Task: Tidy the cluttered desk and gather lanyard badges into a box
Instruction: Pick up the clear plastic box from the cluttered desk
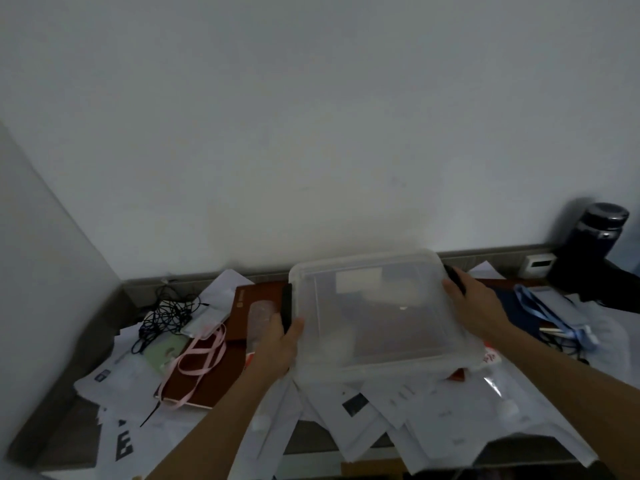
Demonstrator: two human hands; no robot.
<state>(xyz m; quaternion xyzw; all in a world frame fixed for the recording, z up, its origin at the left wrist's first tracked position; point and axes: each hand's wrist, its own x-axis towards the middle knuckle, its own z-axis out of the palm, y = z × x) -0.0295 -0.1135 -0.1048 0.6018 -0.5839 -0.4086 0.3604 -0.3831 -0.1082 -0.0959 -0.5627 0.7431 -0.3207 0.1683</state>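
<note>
Grey desk (65, 424) against white wall (311, 133), strewn papers (433, 410), clear box (381, 306)

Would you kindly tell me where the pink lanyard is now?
In the head view, the pink lanyard lies left of the clear box, draped over a maroon notebook, below the tangled black cable.

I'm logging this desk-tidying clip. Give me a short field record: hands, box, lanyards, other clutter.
left hand: grips box by its left black latch
right hand: grips box on right side
box: clear plastic, over papers
pink lanyard: on red notebook, left, outside box
blue lanyard: right of box, outside it
other: black cable, dark bottle
</note>
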